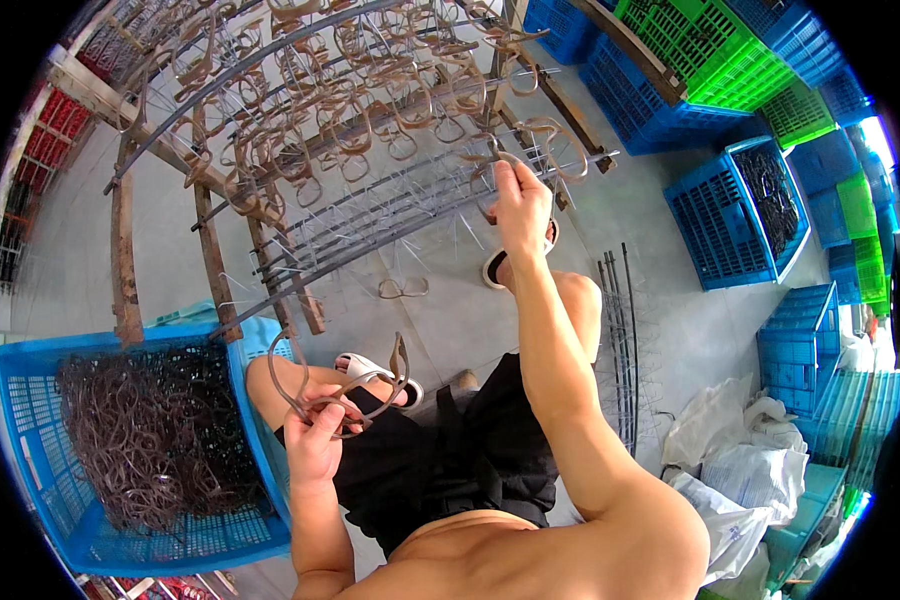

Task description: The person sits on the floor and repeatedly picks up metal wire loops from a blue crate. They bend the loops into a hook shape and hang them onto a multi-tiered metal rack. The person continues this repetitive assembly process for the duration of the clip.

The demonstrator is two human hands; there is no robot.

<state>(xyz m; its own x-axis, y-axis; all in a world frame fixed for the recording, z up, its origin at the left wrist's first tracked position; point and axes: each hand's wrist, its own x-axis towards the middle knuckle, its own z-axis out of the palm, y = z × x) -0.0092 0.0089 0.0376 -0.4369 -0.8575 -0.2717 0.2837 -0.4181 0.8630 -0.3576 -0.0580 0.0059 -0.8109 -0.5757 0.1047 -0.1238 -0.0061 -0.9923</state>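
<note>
The left hand (315,450) pinches a brown frame (401,352) between thumb and bent fingers, above the left knee; 2 curved arms of the frame rise from the grip. The right hand (523,205) is stretched forward, its thumb and fingers pressed together on another frame (491,147) at the right end of the rack (125,240). Whether that frame touches a rod is too small to tell.

The rack has wooden posts and long dark rods (350,264) with thin wire prongs. Many brown frames hang in rows on its upper rods, while the lower, nearer rods show mostly bare prongs. Another frame (403,291) lies on the floor (460,330) between the feet, well apart from both hands.

Just beside the left leg, a blue crate (170,560) holds a heap of dark brown frames (160,430). To the right, another blue crate (715,235) holds black pieces (767,195). Prong-bearing bars (630,350) lie near the right leg, with white sacks (760,480) beyond. Green crates (685,45) and more blue ones stand stacked at the upper right.
</note>
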